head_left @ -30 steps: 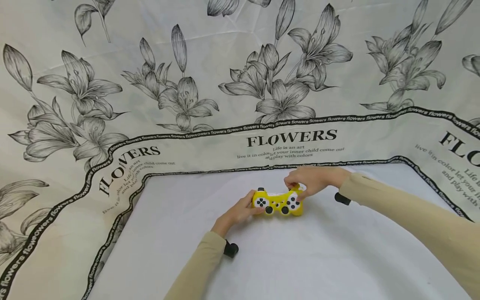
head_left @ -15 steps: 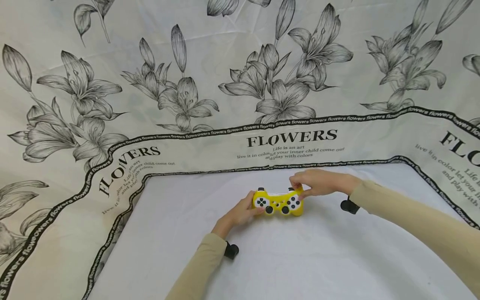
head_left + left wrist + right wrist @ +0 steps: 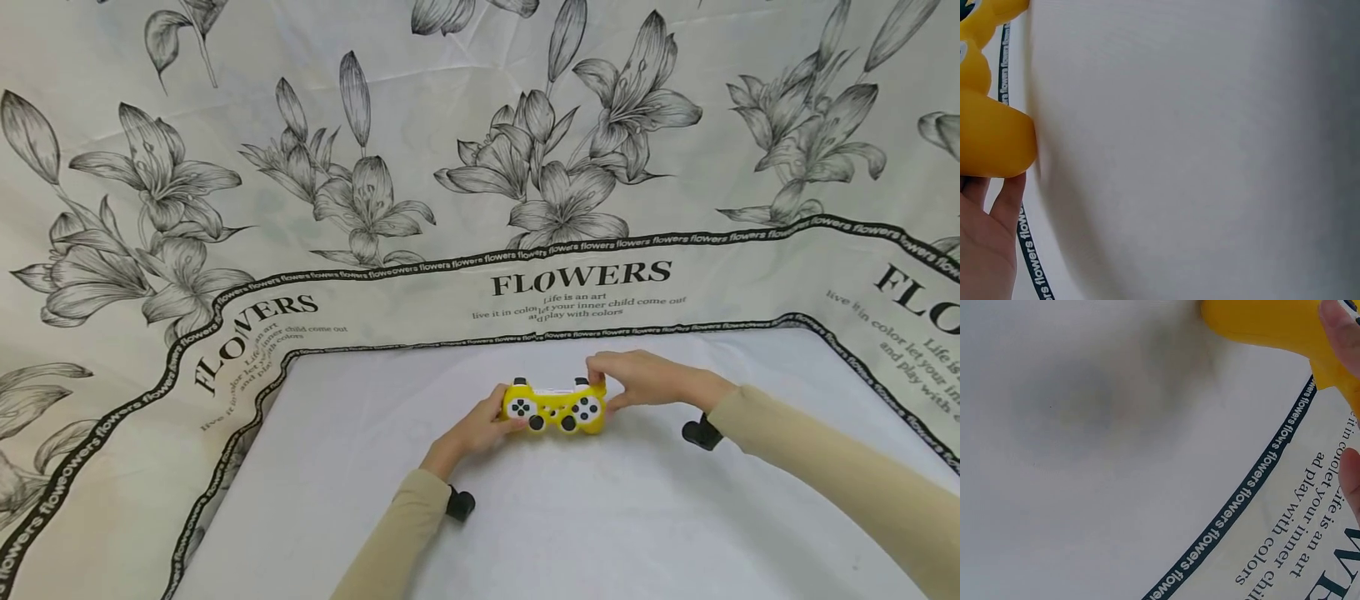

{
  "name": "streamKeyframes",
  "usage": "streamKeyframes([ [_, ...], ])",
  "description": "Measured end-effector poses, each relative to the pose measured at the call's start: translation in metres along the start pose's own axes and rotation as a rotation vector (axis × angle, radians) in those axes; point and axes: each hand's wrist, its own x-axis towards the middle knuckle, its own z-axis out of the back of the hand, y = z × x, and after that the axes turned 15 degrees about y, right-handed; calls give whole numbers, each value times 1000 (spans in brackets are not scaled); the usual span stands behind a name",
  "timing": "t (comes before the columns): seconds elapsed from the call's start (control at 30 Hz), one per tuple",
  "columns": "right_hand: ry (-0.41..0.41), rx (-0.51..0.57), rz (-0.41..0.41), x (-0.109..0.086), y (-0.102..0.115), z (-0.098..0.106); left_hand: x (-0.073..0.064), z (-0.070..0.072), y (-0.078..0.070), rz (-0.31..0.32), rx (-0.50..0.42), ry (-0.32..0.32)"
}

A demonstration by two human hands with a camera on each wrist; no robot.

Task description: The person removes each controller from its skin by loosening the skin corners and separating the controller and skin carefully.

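A yellow game controller [image 3: 553, 403] with black sticks and white button areas is at mid-table in the head view, its face up. My left hand [image 3: 474, 427] grips its left handle, thumb on the front; in the left wrist view fingers [image 3: 1009, 203] show beneath the yellow handle. At the upper right corner, my right hand [image 3: 647, 377] pinches the yellow cover, thumb by the buttons and index finger curled above. A loose edge of that yellow cover [image 3: 1325, 376] sticks out in the right wrist view. White shows along the controller's top between the black shoulder buttons.
A white cloth [image 3: 600, 517] covers the table. Behind it hangs a floral curtain [image 3: 375, 308] with black lettered bands. Black wrist cameras, left camera [image 3: 461, 503] and right camera [image 3: 702, 433], sit at the sleeve cuffs.
My right hand has shifted right and slightly down along the controller's upper right corner, its thumb sliding off the buttons toward the edge. The left hand keeps its grip.
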Motion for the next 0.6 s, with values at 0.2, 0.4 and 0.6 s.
streamKeyframes([
  [0.2,-34,56,-8,-1,-3,-8,-1,1,1,8,-9,7],
  [0.4,-61,90,7,-2,-7,-13,-2,1,2,4,-15,11],
  [0.6,-74,101,-5,-1,-10,-19,-1,2,4,6,-3,7],
])
